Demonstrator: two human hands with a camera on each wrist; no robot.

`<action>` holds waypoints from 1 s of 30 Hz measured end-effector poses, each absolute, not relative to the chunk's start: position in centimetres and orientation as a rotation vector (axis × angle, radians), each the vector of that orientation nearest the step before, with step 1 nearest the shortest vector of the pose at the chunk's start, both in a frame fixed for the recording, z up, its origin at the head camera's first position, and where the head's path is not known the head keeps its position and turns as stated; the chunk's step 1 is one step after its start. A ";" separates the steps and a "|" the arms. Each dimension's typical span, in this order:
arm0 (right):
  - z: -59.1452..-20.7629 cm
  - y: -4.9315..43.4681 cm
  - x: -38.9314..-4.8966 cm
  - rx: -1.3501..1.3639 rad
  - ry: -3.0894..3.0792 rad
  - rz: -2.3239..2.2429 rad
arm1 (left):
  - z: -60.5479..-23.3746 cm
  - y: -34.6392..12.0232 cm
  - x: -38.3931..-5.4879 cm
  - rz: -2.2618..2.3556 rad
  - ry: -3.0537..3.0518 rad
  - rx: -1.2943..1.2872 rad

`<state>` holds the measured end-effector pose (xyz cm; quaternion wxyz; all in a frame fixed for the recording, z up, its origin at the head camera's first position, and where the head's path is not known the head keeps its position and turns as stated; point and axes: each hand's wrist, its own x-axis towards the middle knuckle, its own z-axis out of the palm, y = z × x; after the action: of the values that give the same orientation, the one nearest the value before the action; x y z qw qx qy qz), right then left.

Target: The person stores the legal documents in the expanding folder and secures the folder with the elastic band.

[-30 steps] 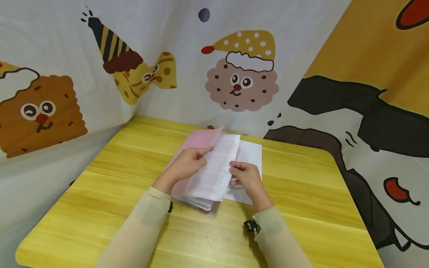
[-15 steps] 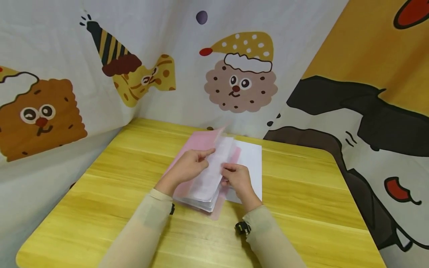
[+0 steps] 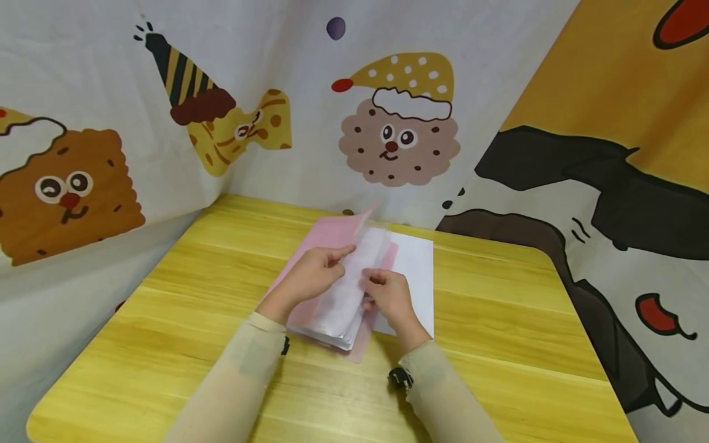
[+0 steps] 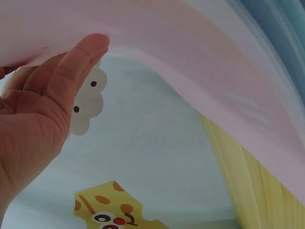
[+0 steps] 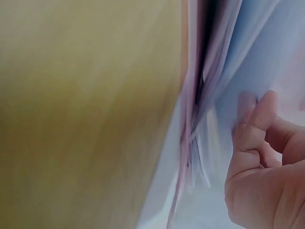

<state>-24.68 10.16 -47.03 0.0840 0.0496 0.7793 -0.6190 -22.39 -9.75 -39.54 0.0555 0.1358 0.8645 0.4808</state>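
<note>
A pink folder (image 3: 332, 231) with several clear sleeves lies part-opened on the table, its front cover lifted. My left hand (image 3: 312, 274) holds the raised cover, index finger stretched out over it. In the left wrist view, the fingertips of that hand (image 4: 52, 86) meet the curved pink sheet. My right hand (image 3: 390, 295) pinches the edge of the clear sleeves (image 3: 343, 307) at the folder's right side. Fanned sleeve edges (image 5: 202, 138) show beside the right hand (image 5: 262, 157) in the right wrist view. A white sheet of paper (image 3: 415, 271) lies partly under the folder.
The yellow wood-grain table (image 3: 498, 344) has rounded corners. A white curtain (image 3: 277, 49) printed with cartoon figures hangs behind and at both sides, close to the table's far edge. Black straps (image 3: 400, 378) sit at the wrists.
My right hand has moved left along with the sleeves, gathering them toward the cover, and more of the pink back cover shows. The left hand has barely moved.
</note>
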 end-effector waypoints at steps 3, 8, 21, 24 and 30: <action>-46.7 11.3 -24.4 0.161 2.286 -1.869 | -39.8 -9.7 -22.4 1.456 2.628 0.422; -45.5 15.1 -24.1 0.173 2.210 -1.904 | -40.3 -9.7 -22.4 1.437 2.633 0.425; -45.9 29.4 -23.5 0.205 1.931 -1.899 | -42.0 -9.2 -22.6 1.409 2.584 0.420; -46.5 29.9 -23.8 0.180 1.875 -1.869 | -42.8 -8.6 -22.6 1.369 2.569 0.428; -47.1 29.5 -24.3 0.221 1.776 -1.891 | -44.2 -7.5 -22.8 1.304 2.563 0.515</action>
<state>-24.32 29.51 -47.11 0.2660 0.0817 0.6575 -0.7002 -22.77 -7.48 -44.17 0.1099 0.1753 0.8719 0.4438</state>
